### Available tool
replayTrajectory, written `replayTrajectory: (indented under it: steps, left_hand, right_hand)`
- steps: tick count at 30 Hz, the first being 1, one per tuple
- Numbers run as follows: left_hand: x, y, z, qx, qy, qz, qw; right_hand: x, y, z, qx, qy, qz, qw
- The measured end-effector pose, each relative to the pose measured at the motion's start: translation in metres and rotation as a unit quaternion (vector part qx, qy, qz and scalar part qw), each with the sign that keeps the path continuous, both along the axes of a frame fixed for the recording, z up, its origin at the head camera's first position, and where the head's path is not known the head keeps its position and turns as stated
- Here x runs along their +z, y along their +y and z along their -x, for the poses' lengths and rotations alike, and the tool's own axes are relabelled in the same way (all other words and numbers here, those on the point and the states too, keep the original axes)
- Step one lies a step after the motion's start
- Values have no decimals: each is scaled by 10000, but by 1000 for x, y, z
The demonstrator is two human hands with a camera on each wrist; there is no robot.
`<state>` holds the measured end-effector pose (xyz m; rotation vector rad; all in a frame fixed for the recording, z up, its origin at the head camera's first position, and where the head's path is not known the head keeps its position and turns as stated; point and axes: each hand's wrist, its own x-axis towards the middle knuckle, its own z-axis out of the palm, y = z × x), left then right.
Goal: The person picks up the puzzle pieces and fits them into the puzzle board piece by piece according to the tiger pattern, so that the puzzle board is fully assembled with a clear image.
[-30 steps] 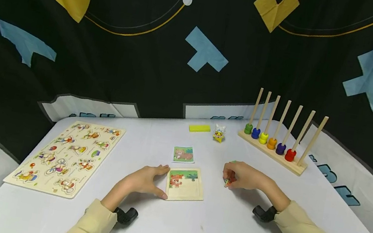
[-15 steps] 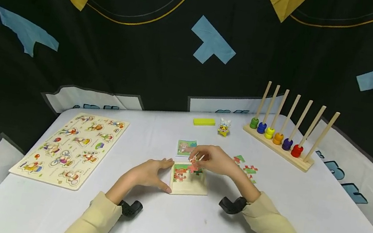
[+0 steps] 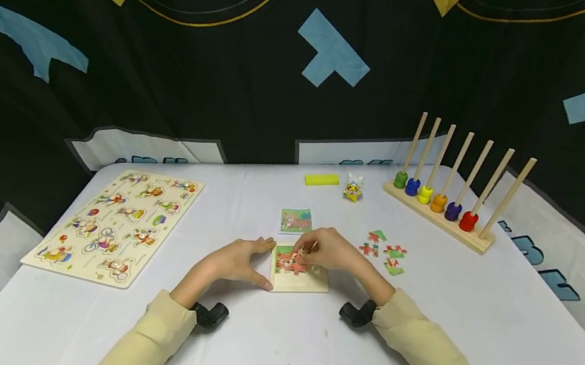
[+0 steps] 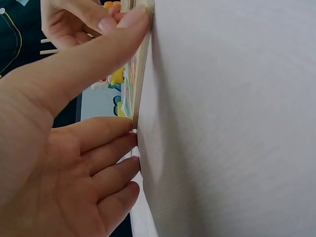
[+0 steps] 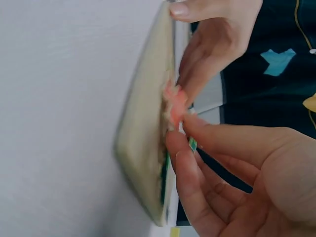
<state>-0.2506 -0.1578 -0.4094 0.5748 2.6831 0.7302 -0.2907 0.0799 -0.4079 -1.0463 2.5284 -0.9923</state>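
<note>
A person's right hand [image 3: 333, 251] pinches a red puzzle piece [image 5: 175, 106] over a square, shallow wooden tray [image 3: 314, 281] at the table's middle, as the left hand [image 3: 234, 261], thumb and fingers spread wide, touches the tray's left edge. The slightly blurred right-wrist view shows the piece standing above the rim, a detail the fingers partly hide in the head view. The left-wrist view catches thumb and index fingertip against the pale rim, side-on. Only the head view shows the loose pieces [image 3: 395, 250], knobbed and notched, to the right. A thin picture card [image 3: 296, 221] lies just beyond; a flat printed board [image 3: 113, 224] sits left, a rack of round wooden pegs [image 3: 436, 218] far right, on matte white cloth [image 3: 287, 360].
</note>
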Motion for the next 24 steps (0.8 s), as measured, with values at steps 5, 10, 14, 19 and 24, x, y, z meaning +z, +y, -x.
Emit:
replayTrajectory:
  steps: [5,10,14,19,24]
  left_hand:
    - [2,0,1,48,-31,-32,10000]
    - [1,1,1,6,-37,-63,10000]
    - [1,2,2,-41,19,-63,10000]
    - [0,2,0,-17,11,-63,10000]
    - [-2,1,-1,-47,47,-8,10000]
  right_hand:
    - [-1,-1,2,120,-20,-132,9998]
    - [-4,1,2,164,-71,-177,9997]
    - [-5,2,2,186,169,-174,9995]
    - [-3,1,-3,213,326,-223,9990]
    - [0,-2,-8,555,492,-376,9965]
